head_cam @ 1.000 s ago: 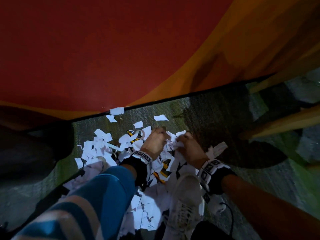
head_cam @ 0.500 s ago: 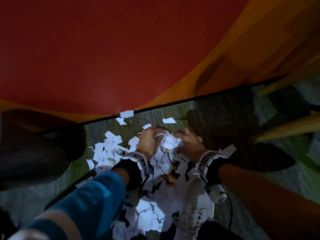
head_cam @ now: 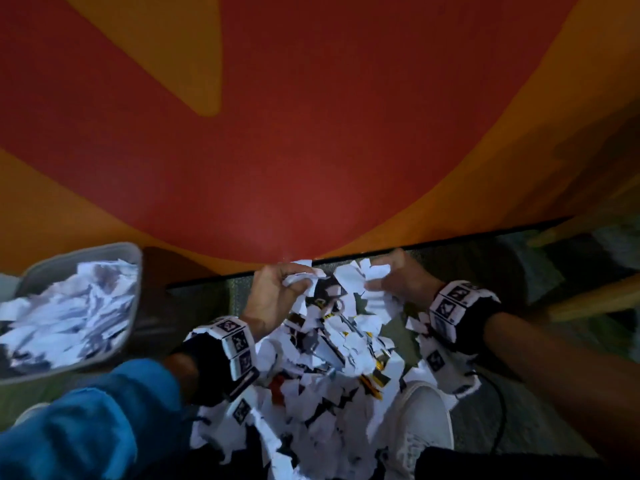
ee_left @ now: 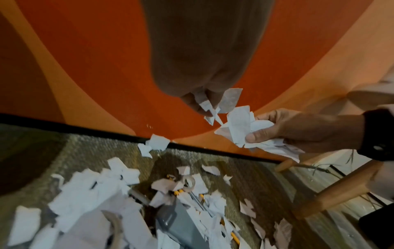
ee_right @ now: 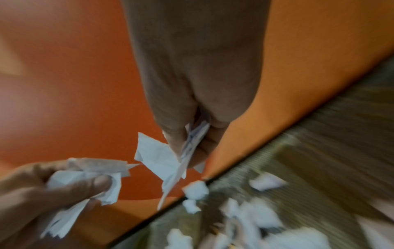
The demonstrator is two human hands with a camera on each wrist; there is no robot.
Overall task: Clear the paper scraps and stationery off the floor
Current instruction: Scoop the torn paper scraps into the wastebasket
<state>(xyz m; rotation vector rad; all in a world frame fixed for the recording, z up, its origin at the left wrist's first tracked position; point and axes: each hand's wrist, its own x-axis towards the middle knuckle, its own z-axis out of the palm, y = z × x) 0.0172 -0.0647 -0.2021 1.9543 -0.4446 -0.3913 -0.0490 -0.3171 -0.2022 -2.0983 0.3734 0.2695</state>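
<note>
White paper scraps (head_cam: 322, 362) lie heaped on the green carpet, mixed with yellow pencils (ee_left: 233, 235) and a grey flat item (ee_left: 177, 224). Both hands are raised above the heap, near the wall. My left hand (head_cam: 301, 282) grips a small bunch of scraps (ee_left: 208, 105) between curled fingers and thumb. My right hand (head_cam: 377, 277) grips a larger crumpled bunch (ee_left: 241, 128), seen too in the right wrist view (ee_right: 160, 160). A few loose scraps (ee_left: 156, 144) lie by the black skirting.
A grey bin (head_cam: 135, 271) part-filled with paper scraps stands on the floor to the left. Wooden chair legs (head_cam: 588, 299) stand at the right. A white shoe (head_cam: 419, 420) sits beside the heap. The red and orange wall (head_cam: 311, 150) is straight ahead.
Both hands have come up off the carpet, each with a handful of scraps. The head view has swung, bringing the grey bin into sight on the left.
</note>
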